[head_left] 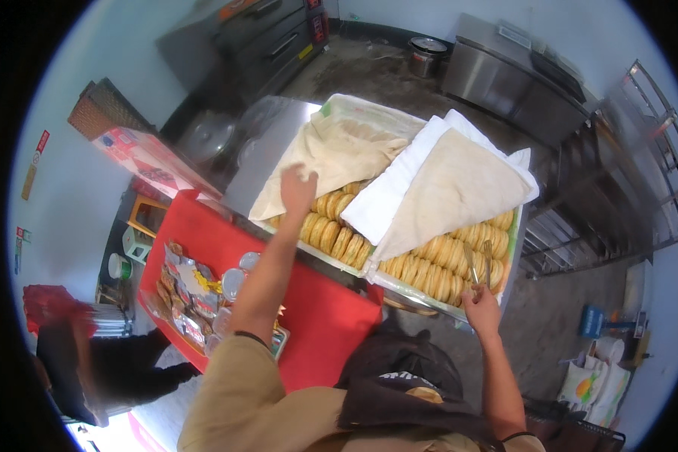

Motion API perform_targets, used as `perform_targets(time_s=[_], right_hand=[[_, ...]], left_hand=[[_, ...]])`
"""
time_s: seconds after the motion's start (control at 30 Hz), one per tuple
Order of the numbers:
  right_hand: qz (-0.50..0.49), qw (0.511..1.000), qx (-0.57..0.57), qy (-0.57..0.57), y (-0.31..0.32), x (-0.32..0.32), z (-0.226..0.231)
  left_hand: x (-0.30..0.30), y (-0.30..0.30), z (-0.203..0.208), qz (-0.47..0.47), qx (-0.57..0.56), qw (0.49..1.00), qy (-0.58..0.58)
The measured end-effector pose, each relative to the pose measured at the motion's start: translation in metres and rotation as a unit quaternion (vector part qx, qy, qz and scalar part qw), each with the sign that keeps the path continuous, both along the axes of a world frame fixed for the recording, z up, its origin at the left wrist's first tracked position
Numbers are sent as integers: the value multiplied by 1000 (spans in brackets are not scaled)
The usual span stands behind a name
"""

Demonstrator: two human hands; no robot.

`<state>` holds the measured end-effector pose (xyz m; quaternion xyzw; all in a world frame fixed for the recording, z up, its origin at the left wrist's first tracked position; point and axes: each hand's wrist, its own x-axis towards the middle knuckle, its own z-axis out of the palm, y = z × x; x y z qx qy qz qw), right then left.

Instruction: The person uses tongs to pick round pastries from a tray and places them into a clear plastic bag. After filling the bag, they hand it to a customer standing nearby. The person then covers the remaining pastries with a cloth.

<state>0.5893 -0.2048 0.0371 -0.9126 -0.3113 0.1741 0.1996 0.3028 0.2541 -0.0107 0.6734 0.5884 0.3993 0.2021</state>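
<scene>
In the left tray [369,108]: rows of flat round pastries [328,233] are left bare along the near side, while the far side is covered by a beige cloth [346,154].
Left hand [299,188]: it is placed at the cloth's near part, with the fingers partly spread; whether any fabric is pinched cannot be told.
Right hand [480,305]: metal tongs [471,264] are gripped near the tray's lower right corner, the tips parted over the pastry rows.
Right tray [514,248]: its far part is covered by a white cloth [384,203] and a second beige cloth [452,192]; near rows are exposed.
Cloth handling: the edge is probably best lifted and folded, not dragged, so that the tops are not scuffed.
Tongs handling: a light squeeze seems advisable, since the closely packed rounds could be crushed.
Red-covered table [324,339]: it is best kept clear of the left forearm.
</scene>
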Motion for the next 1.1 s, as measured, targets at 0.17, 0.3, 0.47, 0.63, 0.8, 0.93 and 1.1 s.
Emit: perform_targets(time_s=[0.17,0.3,0.47,0.63,0.8,0.93,1.1], right_hand=[[-34,998,32,42,-17,-2,-21],[-173,956,230,49,-72,15,-50],[-337,910,229,-71,-157,40,-115],[-509,829,49,225,-290,74,-275],[-404,843,-86,344,-312,81,-384],[-557,664,169,470,-279,80,-485],[-428,833,58,346,-232,119,-542]], left_hand=[[-19,-136,-72,-12,-167,954,-250],[-11,-232,-85,-22,-217,935,-280],[-21,-250,-86,-47,-182,926,-327],[5,-254,-77,-46,-179,940,-288],[-6,-304,-76,-46,-50,997,40],[-12,-356,-85,-68,-244,967,4],[9,-465,-87,-119,-435,887,101]])
